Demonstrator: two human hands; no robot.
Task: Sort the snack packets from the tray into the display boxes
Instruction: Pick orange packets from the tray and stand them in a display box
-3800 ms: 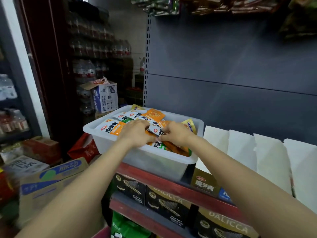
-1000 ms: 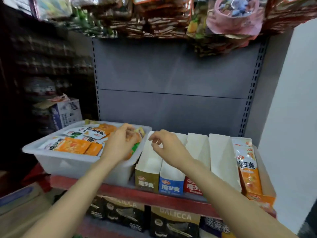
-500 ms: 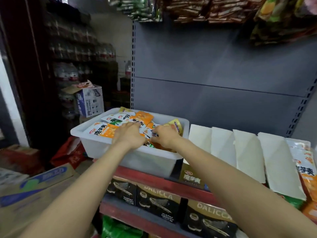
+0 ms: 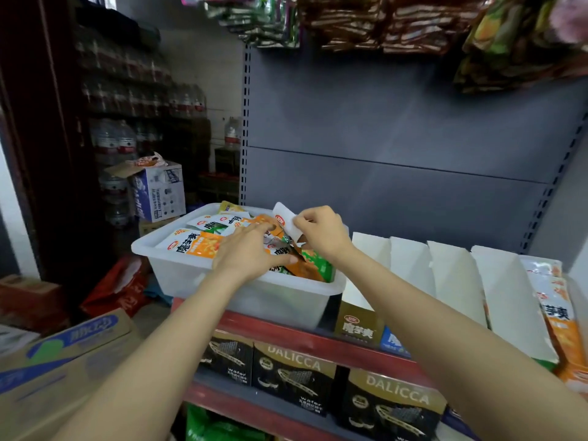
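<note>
A translucent white tray [image 4: 178,272] sits on the red shelf, filled with several orange, white and green snack packets [image 4: 197,246]. My right hand [image 4: 321,233] pinches a white packet [image 4: 288,222] and lifts its end above the pile. My left hand [image 4: 248,253] lies flat, fingers spread, on the packets in the tray's middle. To the right stands a row of white display boxes [image 4: 410,265] with slanted open tops. Orange packets [image 4: 560,316] fill the box at the far right.
The red shelf edge [image 4: 286,332] runs under the tray. Black wafer boxes [image 4: 296,377] fill the shelf below. Cardboard cartons [image 4: 63,351] stand at lower left, a blue-white carton [image 4: 159,192] behind the tray. Hanging snack bags [image 4: 381,20] are overhead.
My right hand went from the display boxes back to the tray and has pulled a white packet up from the pile. My left hand stayed on the packets.
</note>
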